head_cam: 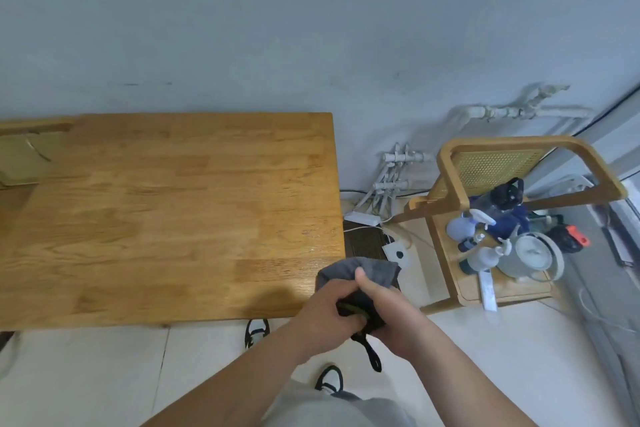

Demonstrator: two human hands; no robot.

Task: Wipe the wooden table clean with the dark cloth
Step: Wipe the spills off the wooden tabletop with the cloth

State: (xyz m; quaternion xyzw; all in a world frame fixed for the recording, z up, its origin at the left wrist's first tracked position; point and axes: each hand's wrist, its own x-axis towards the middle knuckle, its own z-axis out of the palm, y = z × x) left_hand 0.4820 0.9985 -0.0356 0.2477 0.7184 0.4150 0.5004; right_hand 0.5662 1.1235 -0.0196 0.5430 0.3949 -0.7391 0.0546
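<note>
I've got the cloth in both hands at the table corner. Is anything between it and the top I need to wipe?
Nothing visible. The left hand and right hand hold the dark cloth over the table at its near right corner. Only a flat olive pad lies at the far left end.

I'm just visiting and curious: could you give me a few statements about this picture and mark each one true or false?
1. The left hand and the right hand both grip the dark cloth. True.
2. The cloth lies spread flat in the middle of the wooden table. False: it is bunched in the hands by the table's near right corner.
3. The chair right of the table carries bottles. True.
4. The hands wear gloves. False: they are bare.
</note>
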